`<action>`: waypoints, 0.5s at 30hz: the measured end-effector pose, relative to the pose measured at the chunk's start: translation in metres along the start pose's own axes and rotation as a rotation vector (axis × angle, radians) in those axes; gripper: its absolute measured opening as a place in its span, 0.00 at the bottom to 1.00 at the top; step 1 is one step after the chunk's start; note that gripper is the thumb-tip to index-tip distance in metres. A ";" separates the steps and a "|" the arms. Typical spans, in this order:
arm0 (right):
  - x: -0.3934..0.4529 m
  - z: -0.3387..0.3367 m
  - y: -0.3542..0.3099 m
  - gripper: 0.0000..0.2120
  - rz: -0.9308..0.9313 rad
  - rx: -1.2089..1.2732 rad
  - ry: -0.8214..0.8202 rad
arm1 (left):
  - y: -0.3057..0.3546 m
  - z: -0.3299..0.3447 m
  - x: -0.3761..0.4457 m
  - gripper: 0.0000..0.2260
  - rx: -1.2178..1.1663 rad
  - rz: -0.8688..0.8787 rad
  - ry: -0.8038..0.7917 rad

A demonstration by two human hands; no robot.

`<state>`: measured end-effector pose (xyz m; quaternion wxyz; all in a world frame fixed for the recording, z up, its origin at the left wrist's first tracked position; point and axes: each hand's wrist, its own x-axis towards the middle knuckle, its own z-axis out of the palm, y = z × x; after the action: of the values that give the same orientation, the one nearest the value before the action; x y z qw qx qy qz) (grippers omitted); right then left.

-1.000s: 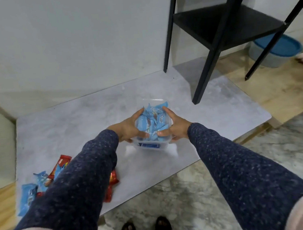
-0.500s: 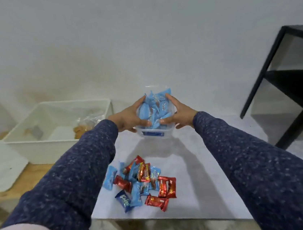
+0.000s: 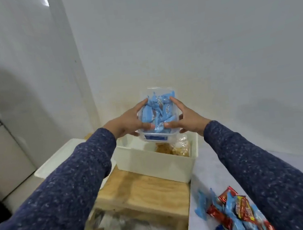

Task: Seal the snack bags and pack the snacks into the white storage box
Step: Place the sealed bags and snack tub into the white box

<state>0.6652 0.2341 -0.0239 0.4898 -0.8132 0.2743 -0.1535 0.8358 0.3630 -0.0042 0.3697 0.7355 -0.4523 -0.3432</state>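
Observation:
A clear plastic tub [image 3: 159, 134] full of blue-wrapped snacks is held in the air between both hands. My left hand [image 3: 129, 122] grips its left side and my right hand [image 3: 186, 119] its right side. The tub hangs just above the open white storage box [image 3: 152, 164], over its far part. Inside the box, clear bags of yellow-brown snacks [image 3: 180, 147] lie against the right wall. A pile of loose red and blue snack packets [image 3: 235, 213] lies on the grey surface at lower right.
The white box stands on a wooden board [image 3: 142, 193]. Its white lid [image 3: 57, 159] lies to its left, partly behind my left sleeve. A plain wall rises close behind. The grey marbled tabletop [image 3: 210, 172] runs along the right.
Both hands have carried the tub of blue snacks from the grey tabletop leftward to above the white box. My view has swung left with it, so the packet pile now sits lower right.

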 end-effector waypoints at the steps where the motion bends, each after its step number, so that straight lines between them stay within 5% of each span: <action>1: 0.008 0.011 -0.003 0.45 0.000 0.013 0.005 | -0.007 -0.011 0.002 0.44 -0.007 -0.007 -0.004; 15: 0.145 0.087 0.056 0.48 0.188 0.065 -0.065 | -0.127 -0.055 0.116 0.44 -0.056 -0.199 -0.103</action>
<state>0.8098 0.1884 -0.1173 0.5367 -0.7722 0.3281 -0.0893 0.9751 0.3098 -0.1055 0.3305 0.7477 -0.3854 -0.4280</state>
